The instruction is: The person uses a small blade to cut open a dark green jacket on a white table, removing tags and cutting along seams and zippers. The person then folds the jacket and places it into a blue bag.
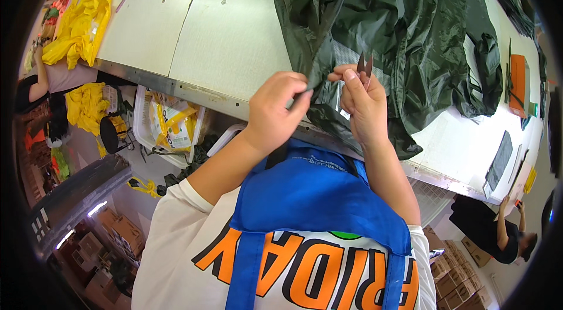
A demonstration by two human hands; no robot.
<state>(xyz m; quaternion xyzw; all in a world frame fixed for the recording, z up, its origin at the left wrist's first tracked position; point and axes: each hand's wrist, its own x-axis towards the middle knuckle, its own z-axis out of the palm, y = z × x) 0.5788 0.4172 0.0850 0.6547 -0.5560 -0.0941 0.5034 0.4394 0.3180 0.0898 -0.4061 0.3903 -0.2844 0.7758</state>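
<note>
Currently on the pale worktable (234, 22): one dark green garment (428, 28), glossy, heaped in folds, its near edge hanging over the table's front. Item, left hand (277, 104): fingers bent, thumb and forefinger drawn together at the tips on the garment's edge; the cloth extends from these tips toward the right hand. Item, right hand (365, 104): fingers curled closed about a pair of small dark snips (368, 63), blades upward, slightly parted, above the thumb; its forefinger reaches toward the cloth, though contact cannot be told. The garment's bulk lies beyond and to the right of both hands. Also listed: yellow garment (88, 22), table's far left; orange box (517, 84), right side; blue apron (316, 192), worn.
</note>
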